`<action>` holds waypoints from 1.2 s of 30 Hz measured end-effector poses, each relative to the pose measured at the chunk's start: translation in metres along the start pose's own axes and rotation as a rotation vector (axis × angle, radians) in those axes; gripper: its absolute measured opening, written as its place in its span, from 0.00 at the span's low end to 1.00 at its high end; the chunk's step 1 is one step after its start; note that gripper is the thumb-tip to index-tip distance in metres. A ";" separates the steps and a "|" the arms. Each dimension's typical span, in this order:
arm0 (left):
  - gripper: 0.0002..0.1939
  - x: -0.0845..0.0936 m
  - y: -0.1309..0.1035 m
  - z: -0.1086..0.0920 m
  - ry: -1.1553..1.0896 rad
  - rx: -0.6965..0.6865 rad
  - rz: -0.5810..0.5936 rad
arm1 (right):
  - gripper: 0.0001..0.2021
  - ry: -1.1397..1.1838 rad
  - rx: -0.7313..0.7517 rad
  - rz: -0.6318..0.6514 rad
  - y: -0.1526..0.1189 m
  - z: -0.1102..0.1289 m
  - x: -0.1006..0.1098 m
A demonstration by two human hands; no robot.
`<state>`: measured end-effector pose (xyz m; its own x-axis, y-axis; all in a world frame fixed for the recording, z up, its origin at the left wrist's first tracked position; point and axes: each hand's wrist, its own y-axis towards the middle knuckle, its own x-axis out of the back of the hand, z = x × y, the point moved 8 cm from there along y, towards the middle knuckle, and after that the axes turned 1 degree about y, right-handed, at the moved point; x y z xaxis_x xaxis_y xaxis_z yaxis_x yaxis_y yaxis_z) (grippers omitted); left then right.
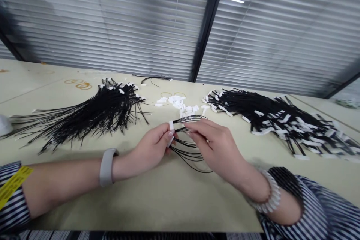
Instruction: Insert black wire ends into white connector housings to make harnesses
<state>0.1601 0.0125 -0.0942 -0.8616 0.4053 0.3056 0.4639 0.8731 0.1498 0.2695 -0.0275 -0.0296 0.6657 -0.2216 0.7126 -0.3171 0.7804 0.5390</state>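
Note:
Near the middle of the table, my left hand pinches a white connector between thumb and fingers. Several thin black wires run from it to the right in separate groups. My right hand is closed at the wires just right of the connector, thumb and index finger together on one of the upper groups. The fingers hide part of the wires behind them. Beyond my hands lies a small heap of white connectors.
A large bundle of black wires lies at the left, another with white connectors at the right. Yellow rubber bands and a few loose wires lie toward the back. Window blinds stand behind the table.

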 end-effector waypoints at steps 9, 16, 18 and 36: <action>0.13 -0.005 -0.002 -0.002 0.133 -0.071 0.069 | 0.12 0.057 -0.116 0.071 -0.002 -0.008 -0.010; 0.13 -0.007 -0.004 -0.003 0.124 -0.077 0.096 | 0.11 0.073 -0.125 0.082 -0.003 -0.010 -0.009; 0.12 -0.008 -0.004 -0.003 0.124 -0.076 0.104 | 0.12 0.070 -0.134 0.093 -0.003 -0.011 -0.009; 0.13 -0.014 -0.009 -0.005 0.211 -0.106 0.177 | 0.08 -0.078 -0.058 0.031 -0.003 0.003 -0.003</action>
<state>0.1692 -0.0024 -0.0952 -0.7085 0.4737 0.5231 0.6318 0.7561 0.1709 0.2660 -0.0304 -0.0322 0.6004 -0.2397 0.7629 -0.2959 0.8197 0.4904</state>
